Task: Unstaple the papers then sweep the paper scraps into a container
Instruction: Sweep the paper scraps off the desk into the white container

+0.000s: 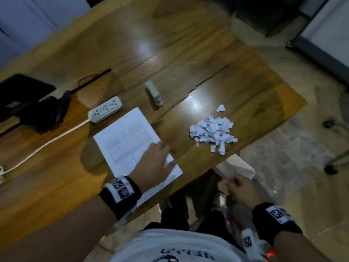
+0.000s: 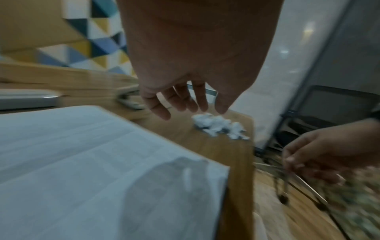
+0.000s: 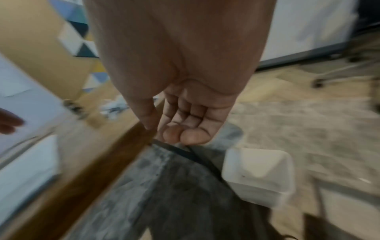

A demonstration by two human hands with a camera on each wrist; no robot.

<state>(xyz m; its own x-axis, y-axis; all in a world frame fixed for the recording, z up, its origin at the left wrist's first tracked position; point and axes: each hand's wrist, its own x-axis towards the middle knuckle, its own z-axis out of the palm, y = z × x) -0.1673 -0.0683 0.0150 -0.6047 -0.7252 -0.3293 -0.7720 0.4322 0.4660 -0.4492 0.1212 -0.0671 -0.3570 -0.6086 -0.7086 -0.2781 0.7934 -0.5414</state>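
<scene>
— So, where are the papers (image 1: 130, 140) found?

— Flat on the wooden table (image 1: 56, 167), near its front edge, with one corner laid past that edge. The left hand (image 1: 154, 163) is seen over their near right part, fingers straight and spread; from the left wrist view the fingers (image 2: 160, 107) look raised above the sheet, so contact cannot be confirmed.

— And the scraps?

— A pile of torn paper scraps (image 1: 212, 131) is gathered to the right of the papers, close to the table's right corner (one loose bit lies just behind the pile). A stapler (image 1: 154, 93) is set behind the papers, and a white power strip (image 1: 105, 109) to their left.

— What about the right hand?

— The right hand (image 1: 240, 190) is held below the table's edge, fingers curled inward. A white container (image 3: 259, 175) is seen on the floor beneath it; whether anything is pinched cannot be told through the blur.
</scene>
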